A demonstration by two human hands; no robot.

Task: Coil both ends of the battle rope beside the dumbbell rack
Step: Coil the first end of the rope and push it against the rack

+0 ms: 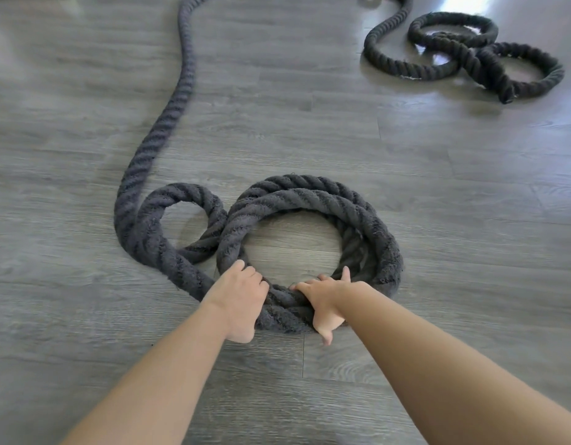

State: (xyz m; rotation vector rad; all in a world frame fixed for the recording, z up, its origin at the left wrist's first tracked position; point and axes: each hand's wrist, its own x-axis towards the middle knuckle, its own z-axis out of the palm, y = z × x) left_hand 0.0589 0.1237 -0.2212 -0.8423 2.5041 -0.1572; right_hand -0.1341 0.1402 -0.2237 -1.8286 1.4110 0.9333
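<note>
Your left hand (237, 300) and right hand (325, 303) are both closed around the near edge of the coil (309, 220), side by side at its 6 o'clock, fingers curled over the stacked turns. A small loop (187, 220) touches it at 9 o'clock, and the rope (178, 91) trails off toward 11 o'clock across the grey floor (438, 203). The other end (470, 53) lies loosely looped at 2 o'clock, well apart.
</note>
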